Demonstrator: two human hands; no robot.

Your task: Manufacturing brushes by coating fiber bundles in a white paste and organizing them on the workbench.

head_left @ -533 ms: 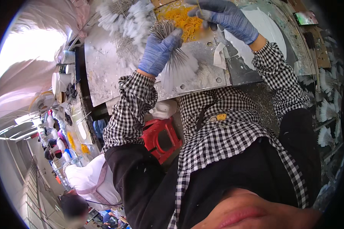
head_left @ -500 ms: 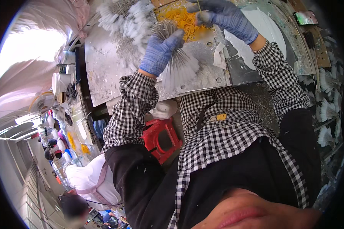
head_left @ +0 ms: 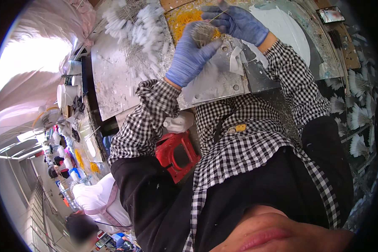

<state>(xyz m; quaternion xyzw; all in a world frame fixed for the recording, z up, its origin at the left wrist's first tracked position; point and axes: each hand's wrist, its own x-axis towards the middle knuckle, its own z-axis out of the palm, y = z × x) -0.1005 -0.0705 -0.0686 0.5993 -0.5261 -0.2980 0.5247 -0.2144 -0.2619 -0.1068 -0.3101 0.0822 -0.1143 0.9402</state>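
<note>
Your left hand (head_left: 192,54), in a blue glove, is cupped around a bundle of thin grey wire stems (head_left: 203,32), fingers curled up behind it so the bundle fans out above your palm. Your right hand (head_left: 238,23), also gloved in blue, is just beside it, fingertips pinched on a single thin stem (head_left: 217,17) that slants up from the bundle. Both hands are closed on what they hold, and they meet over the metal work plate (head_left: 216,80) at the far edge of the bench.

Right behind the bundle lies a heap of yellow thread-like pieces (head_left: 185,19) in a shallow tray, touching the space your hands work in. To your left of that, a spread of white-tipped stems (head_left: 140,29) lies fanned across the grey sheet (head_left: 113,84). A small scrap of white paper (head_left: 236,61) sits on the plate near your right wrist, and a broad white smear (head_left: 287,29) covers the surface past your right forearm.

You wear a black-and-white checked shirt, sleeves down to the gloves. Below the bench edge a red plastic stool (head_left: 176,155) stands by your knee, with a white bottle (head_left: 178,123) just above it. Finished white fan shapes (head_left: 359,117) line the dark board on your right. Another person in white (head_left: 98,199) works well apart, low on your left
</note>
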